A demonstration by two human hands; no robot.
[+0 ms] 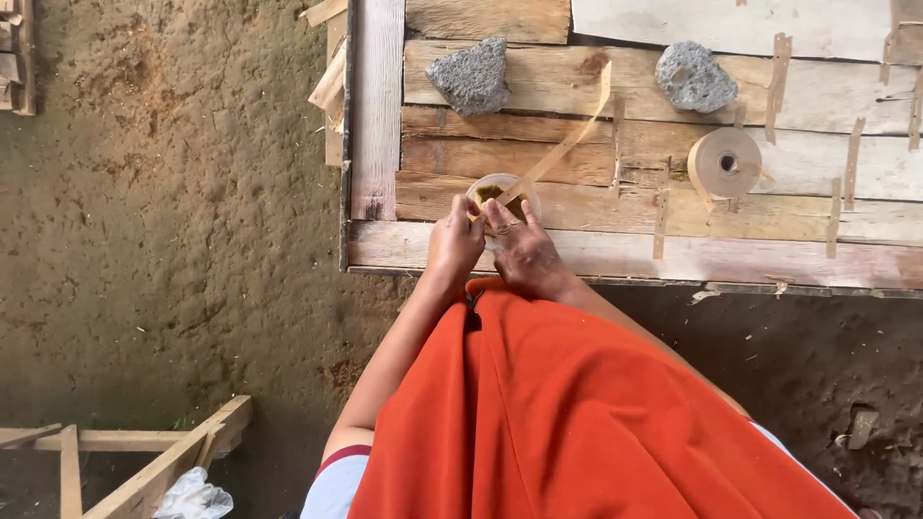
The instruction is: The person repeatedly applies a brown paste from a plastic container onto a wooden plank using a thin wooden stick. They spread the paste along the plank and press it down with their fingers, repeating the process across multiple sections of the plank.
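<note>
From the head view, our left hand (452,242) steadies a small round cup (502,195) near the wooden table's (615,258) near edge, while our right hand (524,250) pinches a long tan strip (562,146) into it; a tape roll (724,162) sits right.

Both bare forearms reaching forward and converging, left hand (454,242) curled with fingers bent in a loose grip, right hand (522,252) just beside it, fingers extended, fingertips pinched together

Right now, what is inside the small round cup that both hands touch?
Inside the cup a yellow-brown paste shows, with the thin strip dipping into it. The left hand and right hand cover its near side.
</note>
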